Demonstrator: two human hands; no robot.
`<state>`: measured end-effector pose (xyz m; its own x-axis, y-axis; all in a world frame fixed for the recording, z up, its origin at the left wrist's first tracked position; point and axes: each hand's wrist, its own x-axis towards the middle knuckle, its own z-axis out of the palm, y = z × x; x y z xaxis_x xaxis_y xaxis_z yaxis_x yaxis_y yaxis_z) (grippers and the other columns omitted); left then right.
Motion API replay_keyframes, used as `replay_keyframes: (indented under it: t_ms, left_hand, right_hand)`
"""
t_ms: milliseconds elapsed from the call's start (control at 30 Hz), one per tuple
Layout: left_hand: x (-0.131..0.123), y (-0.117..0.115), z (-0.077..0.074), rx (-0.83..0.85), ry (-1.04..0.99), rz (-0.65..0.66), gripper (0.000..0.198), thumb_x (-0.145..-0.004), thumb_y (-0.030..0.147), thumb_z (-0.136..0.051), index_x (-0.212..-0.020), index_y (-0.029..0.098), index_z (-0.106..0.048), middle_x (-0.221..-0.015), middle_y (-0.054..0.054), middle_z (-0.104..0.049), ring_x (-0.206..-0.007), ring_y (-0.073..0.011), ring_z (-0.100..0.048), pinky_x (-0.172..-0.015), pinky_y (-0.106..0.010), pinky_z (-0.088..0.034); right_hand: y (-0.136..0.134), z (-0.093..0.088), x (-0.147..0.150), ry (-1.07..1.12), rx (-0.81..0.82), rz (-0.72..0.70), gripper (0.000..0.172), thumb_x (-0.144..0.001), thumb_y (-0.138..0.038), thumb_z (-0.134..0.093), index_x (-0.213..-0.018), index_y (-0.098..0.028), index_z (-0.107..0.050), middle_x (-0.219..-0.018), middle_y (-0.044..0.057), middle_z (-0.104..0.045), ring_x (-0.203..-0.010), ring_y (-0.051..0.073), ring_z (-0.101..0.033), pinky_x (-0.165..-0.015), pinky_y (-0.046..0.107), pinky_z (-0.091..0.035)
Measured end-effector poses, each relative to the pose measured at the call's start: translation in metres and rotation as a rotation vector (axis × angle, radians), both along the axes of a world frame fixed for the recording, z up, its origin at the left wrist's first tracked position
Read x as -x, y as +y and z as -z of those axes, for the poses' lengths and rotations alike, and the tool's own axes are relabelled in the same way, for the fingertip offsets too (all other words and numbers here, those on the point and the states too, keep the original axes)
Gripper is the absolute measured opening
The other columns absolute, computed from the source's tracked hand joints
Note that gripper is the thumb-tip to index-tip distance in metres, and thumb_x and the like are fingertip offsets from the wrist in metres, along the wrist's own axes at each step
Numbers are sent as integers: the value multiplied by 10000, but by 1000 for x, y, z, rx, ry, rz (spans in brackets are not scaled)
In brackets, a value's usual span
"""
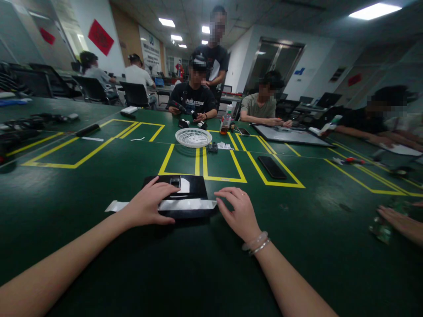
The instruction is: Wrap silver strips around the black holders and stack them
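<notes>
A flat black box lies on the green table just in front of me, with a white card and a small black part on its top. A long clear plastic strip runs across its near edge. My left hand lies on the box's left side, fingers stretched over the strip and the lid. My right hand rests at the box's right corner, fingers curled down onto the table by the strip's end. A bracelet sits on that wrist.
A white round basket stands farther out, a black phone lies to the right inside yellow tape lines. Several people sit around the table; another person's hand rests at the right edge. Black tools lie at far left.
</notes>
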<state>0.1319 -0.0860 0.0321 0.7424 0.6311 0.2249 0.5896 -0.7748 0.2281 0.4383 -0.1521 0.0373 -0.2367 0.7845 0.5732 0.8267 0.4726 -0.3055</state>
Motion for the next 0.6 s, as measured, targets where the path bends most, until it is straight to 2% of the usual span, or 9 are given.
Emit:
replay_keyframes:
  t_ms: [100, 200, 333, 433, 533, 600]
  left_hand:
    - [24, 15, -5, -49, -23, -99, 698, -813, 628, -723, -1347, 210, -556, -1332, -94, -532, -1253, -360, -457, -1168, -597, -87]
    - [60, 32, -11, -97, -28, -274, 684, -836, 680, -644, -1307, 188, -581, -1323, -104, -537, -1240, -370, -457, -1153, -602, -75]
    - [117, 51, -19, -92, 69, -602, 672, -889, 642, -569, -1317, 125, -572, -1321, -124, -530, -1200, -373, -469, -1105, -572, -217]
    - [157, 60, -22, 13, 174, -884, 786, -879, 711, -535, -1383, 107, -531, -1313, -149, -522, -1154, -425, -485, -1051, -593, -268]
    - [194, 62, -19, 115, 249, -1160, 918, -834, 815, -498, -1425, 112, -483, -1281, -185, -520, -1134, -457, -483, -1037, -619, -241]
    - [217, 59, -13, 131, 210, -1223, 990, -800, 857, -478, -1401, 69, -482, -1228, -219, -528, -1128, -500, -445, -1013, -683, -172]
  right_hand:
    - [1, 1, -1, 21, -3, 7, 174, -929, -218, -559, -1056, -222, -679, -1041, 71, -676, -988, 234, -616, -856, 404, -452]
    - [1, 2, 0, 30, 10, 1, 167, -933, -222, -558, -1054, -219, -673, -1018, 64, -682, -958, 221, -624, -828, 378, -452]
    - [0, 3, -1, 35, 27, 7, 156, -938, -216, -553, -1042, -217, -669, -972, 49, -690, -906, 202, -632, -793, 352, -448]
    - [-1, 3, 0, 32, 38, 4, 154, -939, -212, -551, -1040, -215, -667, -962, 44, -690, -889, 194, -632, -781, 341, -445]
    - [-1, 3, 0, 32, 46, 11, 153, -941, -215, -546, -1037, -216, -665, -948, 44, -690, -875, 191, -634, -774, 335, -442]
    - [-1, 3, 0, 32, 50, 22, 150, -942, -219, -543, -1032, -215, -664, -939, 44, -690, -870, 192, -636, -770, 334, -439]
